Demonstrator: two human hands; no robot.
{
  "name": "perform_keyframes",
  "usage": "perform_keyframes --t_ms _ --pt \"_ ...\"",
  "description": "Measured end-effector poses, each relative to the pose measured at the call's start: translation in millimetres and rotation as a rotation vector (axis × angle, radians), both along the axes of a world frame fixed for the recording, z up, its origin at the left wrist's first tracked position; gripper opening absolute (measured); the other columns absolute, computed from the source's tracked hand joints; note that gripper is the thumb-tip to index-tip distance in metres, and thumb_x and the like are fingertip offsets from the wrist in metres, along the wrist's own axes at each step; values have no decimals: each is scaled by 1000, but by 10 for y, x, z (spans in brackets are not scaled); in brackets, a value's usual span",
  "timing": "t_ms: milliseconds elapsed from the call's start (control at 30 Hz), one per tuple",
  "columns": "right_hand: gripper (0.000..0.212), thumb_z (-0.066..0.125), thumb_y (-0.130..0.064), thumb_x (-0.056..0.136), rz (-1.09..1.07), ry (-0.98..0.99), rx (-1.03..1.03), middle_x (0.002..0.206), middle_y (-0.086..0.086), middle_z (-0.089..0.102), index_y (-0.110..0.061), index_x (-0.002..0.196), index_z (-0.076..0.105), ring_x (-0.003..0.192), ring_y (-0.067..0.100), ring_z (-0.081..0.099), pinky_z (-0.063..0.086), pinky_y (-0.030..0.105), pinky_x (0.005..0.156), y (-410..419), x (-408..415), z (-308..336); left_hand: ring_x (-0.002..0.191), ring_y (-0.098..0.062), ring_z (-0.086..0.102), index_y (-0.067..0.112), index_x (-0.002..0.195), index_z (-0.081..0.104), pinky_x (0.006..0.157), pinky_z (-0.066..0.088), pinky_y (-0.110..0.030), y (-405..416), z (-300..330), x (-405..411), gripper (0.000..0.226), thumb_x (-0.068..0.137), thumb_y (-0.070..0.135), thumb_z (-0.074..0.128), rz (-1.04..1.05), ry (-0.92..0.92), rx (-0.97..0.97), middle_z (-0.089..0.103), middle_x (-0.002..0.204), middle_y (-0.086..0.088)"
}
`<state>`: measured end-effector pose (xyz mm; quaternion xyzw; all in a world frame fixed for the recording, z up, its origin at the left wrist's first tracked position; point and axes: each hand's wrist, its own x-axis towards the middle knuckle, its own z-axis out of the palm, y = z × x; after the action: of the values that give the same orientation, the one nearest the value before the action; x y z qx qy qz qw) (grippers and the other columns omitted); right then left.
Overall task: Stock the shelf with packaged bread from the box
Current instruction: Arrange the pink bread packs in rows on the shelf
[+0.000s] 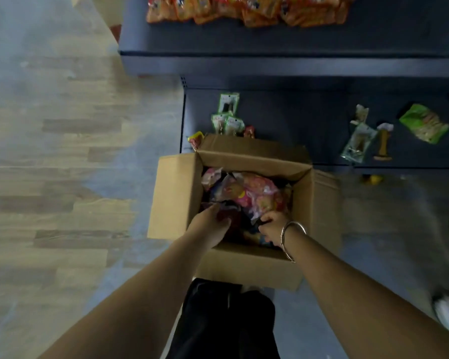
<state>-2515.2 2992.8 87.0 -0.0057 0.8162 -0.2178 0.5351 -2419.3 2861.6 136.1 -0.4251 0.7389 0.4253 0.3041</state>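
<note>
an open cardboard box (178,193) is seen on the floor in front of the dark shelf (296,66), and both hands are reached into it. pink bread packets (254,194) are heaped inside the box (none is lifted out). the left hand (209,226) is laid on the packets with fingers pressed together; the right hand (271,226), a bangle (289,235) at its wrist, is curled with fingers pinching a packet's edge. orange packets (244,9) are lined on the upper shelf.
</note>
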Motion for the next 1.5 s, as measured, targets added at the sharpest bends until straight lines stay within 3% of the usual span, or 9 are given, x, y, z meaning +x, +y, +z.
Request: perform_keyframes --t_ms 167,400,467,600,900,1133,1300,1400,1500 --pt "37 54 -13 87 -52 -36 28 113 11 54 -10 124 54 107 31 58 48 41 96 170 159 -769 108 -29 58 19 141 37 87 49 -34 167 -777 -37 50 93 30 46 64 -7 65 53 133 -11" --pt "23 53 -4 87 -224 29 72 102 15 58 0 107 62 101 32 59 48 41 93 485 -71 -1682 113 -32 56 7 129 49 93 45 -34 316 -1735 -234 38 94 21 47 86 -3 43 57 126 -15" --pt "17 47 -3 88 -247 59 94 85 10 53 0 92 63 81 21 55 44 32 81 545 -209 -1893 99 -32 61 9 128 51 83 48 -34 387 -2018 -372 37 93 22 47 129 24 46 61 117 -17" --pt "38 50 -8 87 -332 107 63 100 14 59 -4 124 56 88 19 46 37 29 79 669 -373 -2292 63 -18 48 2 102 58 50 32 -26 550 -2481 -662 28 92 26 49 189 107 46 56 88 -20" --pt "39 50 -12 89 -349 125 69 127 16 58 -9 128 54 114 32 56 45 36 95 809 -466 -2594 77 -23 55 9 81 60 68 45 -34 676 -2922 -959 10 85 18 61 330 305 -77 58 74 -8" --pt "36 57 -17 88 -321 92 56 128 14 58 -7 122 59 117 31 54 44 34 98 840 -413 -2124 80 -23 50 8 72 53 64 37 -28 613 -2393 -895 12 82 1 51 179 339 -238 51 73 -4" --pt "26 61 -20 83 -417 68 -12 83 17 60 -18 58 56 78 31 60 52 41 73 758 -393 -1305 77 -22 53 24 52 53 62 35 -24 356 -1532 -691 39 84 2 55 121 366 -124 55 62 9" --pt "21 58 -11 83 -426 22 -79 72 10 58 -16 63 55 64 21 50 37 25 58 664 -464 -513 64 -24 51 24 46 56 55 35 -17 181 -783 -644 47 85 -2 59 144 410 -40 50 48 8" --pt "19 64 -3 66 -301 14 -110 73 4 59 -18 74 56 86 28 60 50 32 71 538 -574 317 47 -10 42 8 55 48 37 30 -8 77 181 -686 34 84 -8 57 253 455 41 46 45 6"
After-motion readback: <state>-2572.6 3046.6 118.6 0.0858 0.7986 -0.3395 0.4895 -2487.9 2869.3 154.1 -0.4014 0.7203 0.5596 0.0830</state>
